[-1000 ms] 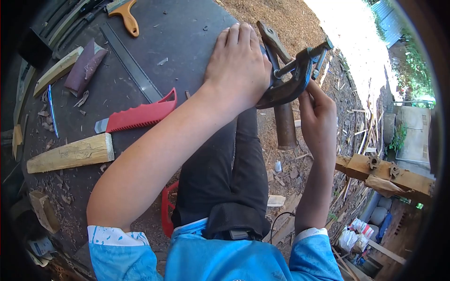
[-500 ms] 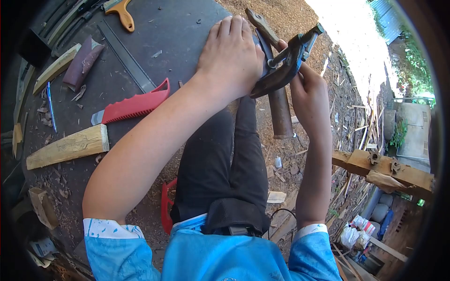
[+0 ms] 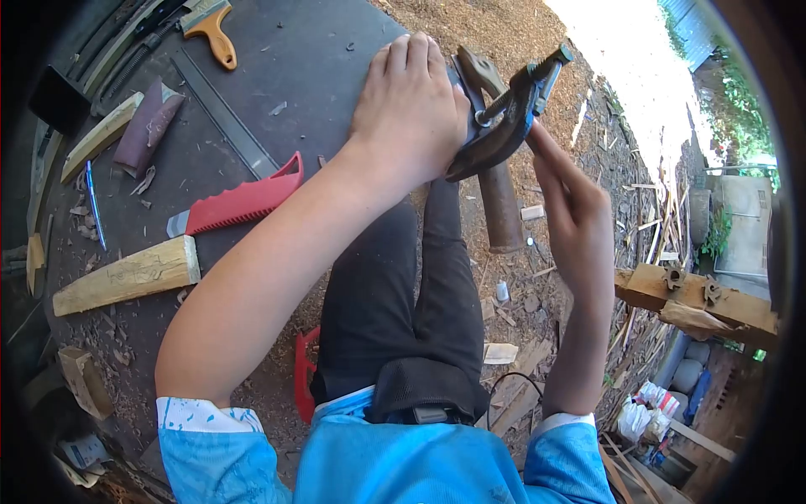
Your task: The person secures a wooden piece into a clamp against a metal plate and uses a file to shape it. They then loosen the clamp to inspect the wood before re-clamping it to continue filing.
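Note:
My left hand [image 3: 410, 113] lies palm down at the right edge of the dark table [image 3: 327, 50], its fingers side by side and stretched forward. Its thumb side is beside a dark metal clamp [image 3: 504, 139] with a threaded screw, and what lies under the palm is hidden. My right hand [image 3: 579, 202] is at the clamp's right side, fingers drawn together against it and their tips hidden behind it. A rusty brown tube [image 3: 501, 210] hangs below the clamp. A worn brown piece [image 3: 481, 69] stands just above it.
On the table are a red-handled saw [image 3: 243, 197], a wooden wedge [image 3: 126, 275], rolled sandpaper [image 3: 149, 130], a blue pen [image 3: 95, 206] and an orange-handled scraper [image 3: 220, 38]. Sawdust and wood scraps cover the ground. A timber beam [image 3: 697, 302] juts in at right.
My right hand has shifted right and down along the clamp; its fingertip behind the screw no longer shows. The clamp and brown piece sit slightly lower in view. My left hand stays in place.

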Action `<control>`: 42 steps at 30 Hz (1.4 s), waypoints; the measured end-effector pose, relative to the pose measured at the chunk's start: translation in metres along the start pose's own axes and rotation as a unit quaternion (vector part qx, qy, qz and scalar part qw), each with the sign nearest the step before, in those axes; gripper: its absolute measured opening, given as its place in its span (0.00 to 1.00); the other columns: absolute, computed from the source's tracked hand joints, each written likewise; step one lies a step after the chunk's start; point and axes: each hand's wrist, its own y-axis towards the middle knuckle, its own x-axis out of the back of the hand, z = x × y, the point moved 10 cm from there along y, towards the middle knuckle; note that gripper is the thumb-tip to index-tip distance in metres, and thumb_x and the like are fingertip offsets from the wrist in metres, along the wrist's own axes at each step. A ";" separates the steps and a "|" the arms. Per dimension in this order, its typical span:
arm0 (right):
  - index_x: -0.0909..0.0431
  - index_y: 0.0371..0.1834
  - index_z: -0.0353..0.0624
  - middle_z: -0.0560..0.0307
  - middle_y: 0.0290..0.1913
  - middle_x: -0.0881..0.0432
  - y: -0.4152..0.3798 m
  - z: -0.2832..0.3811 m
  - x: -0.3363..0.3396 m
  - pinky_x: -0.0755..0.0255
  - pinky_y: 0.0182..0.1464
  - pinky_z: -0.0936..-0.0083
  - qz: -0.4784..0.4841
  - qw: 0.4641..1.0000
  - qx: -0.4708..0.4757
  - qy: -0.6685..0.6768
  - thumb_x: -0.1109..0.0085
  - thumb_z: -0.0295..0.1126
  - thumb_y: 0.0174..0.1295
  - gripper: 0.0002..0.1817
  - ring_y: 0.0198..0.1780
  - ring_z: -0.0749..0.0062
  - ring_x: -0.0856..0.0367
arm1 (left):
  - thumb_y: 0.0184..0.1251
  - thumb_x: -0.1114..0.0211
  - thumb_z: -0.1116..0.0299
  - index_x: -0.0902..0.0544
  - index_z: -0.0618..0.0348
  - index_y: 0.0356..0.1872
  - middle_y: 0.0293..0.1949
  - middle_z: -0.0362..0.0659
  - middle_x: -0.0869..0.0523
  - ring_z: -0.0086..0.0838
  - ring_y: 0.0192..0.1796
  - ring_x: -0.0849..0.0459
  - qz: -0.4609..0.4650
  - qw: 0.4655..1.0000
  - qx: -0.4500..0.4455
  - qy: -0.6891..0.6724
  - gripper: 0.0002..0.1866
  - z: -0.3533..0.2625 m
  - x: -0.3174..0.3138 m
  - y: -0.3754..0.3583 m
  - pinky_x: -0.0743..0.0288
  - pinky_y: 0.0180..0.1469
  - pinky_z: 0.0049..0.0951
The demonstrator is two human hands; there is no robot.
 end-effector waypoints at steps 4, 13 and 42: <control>0.20 0.74 0.43 0.41 0.61 0.10 0.010 -0.005 -0.010 0.18 0.63 0.64 -0.005 1.000 -0.008 0.013 0.45 0.29 0.82 0.21 0.63 0.58 0.09 | 0.82 0.49 0.60 0.26 0.81 0.69 0.70 0.64 0.23 0.54 0.76 0.28 0.017 1.000 -0.003 -0.004 0.30 -0.002 -0.002 -0.004 0.36 0.80 0.50; 0.16 0.69 0.40 0.33 0.42 0.09 0.028 -0.003 -0.022 0.18 0.48 0.59 0.023 0.994 -0.090 -0.056 0.41 0.29 0.78 0.19 0.42 0.50 0.05 | 0.82 0.47 0.60 0.28 0.81 0.71 0.71 0.64 0.24 0.54 0.77 0.30 0.019 1.000 0.009 -0.015 0.30 0.001 0.002 0.003 0.37 0.80 0.50; 0.19 0.74 0.45 0.36 0.55 0.09 -0.004 -0.004 -0.012 0.18 0.52 0.64 -0.013 0.998 -0.054 0.024 0.43 0.29 0.80 0.21 0.50 0.61 0.05 | 0.83 0.48 0.59 0.28 0.81 0.71 0.72 0.65 0.25 0.54 0.78 0.31 0.025 1.000 0.007 0.008 0.31 -0.001 -0.003 0.002 0.38 0.81 0.50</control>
